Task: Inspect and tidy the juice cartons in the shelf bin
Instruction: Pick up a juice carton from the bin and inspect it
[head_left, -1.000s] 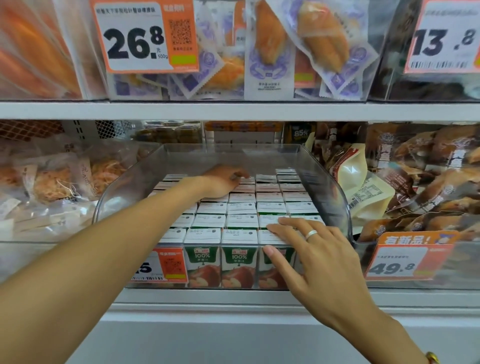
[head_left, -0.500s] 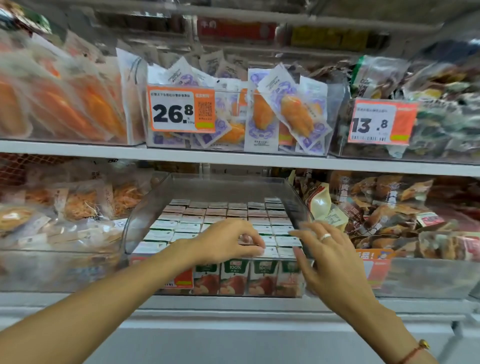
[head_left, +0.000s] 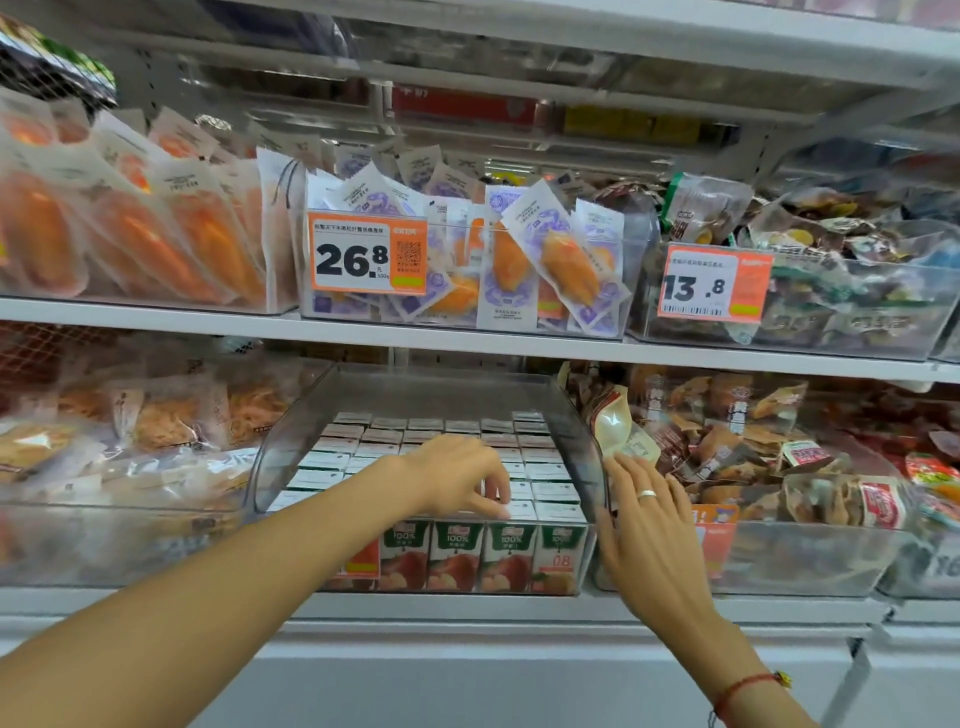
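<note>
Juice cartons (head_left: 457, 558) are stored upright in tight rows inside a clear shelf bin (head_left: 291, 447) on the lower shelf (head_left: 467, 605). In the front row, green-topped faces marked "100%" with fruit pictures are seen through the bin's front wall; the rows behind are seen only by their white tops.

Nearest the camera, two bare forearms are extended toward the bin. The left hand (head_left: 457, 480) is positioned over the front rows, palm down, with its fingers curled downward; the fingertips (head_left: 501, 512) are in contact with the top of a front-row carton. Whether this grip is clamped on a carton or merely resting on it cannot be told. The right hand (head_left: 649, 525) is laid against the outside of the bin's right wall, with fingers straight and slightly spread, so this grip is apart and holds nothing. A ring (head_left: 647, 493) is worn on one finger and a red cord bracelet (head_left: 743, 688) on the wrist.

An orange price tag (head_left: 358, 564) is partly hidden behind the left forearm at the bin's front. Just to the right, a second clear bin (head_left: 810, 561) is filled with brown snack packets. Pale packets are held in the bin to the left.

On the upper shelf (head_left: 311, 325), bins of packaged snacks are fitted with orange tags reading 26.8 (head_left: 369, 252) and 13.8 (head_left: 714, 283).
</note>
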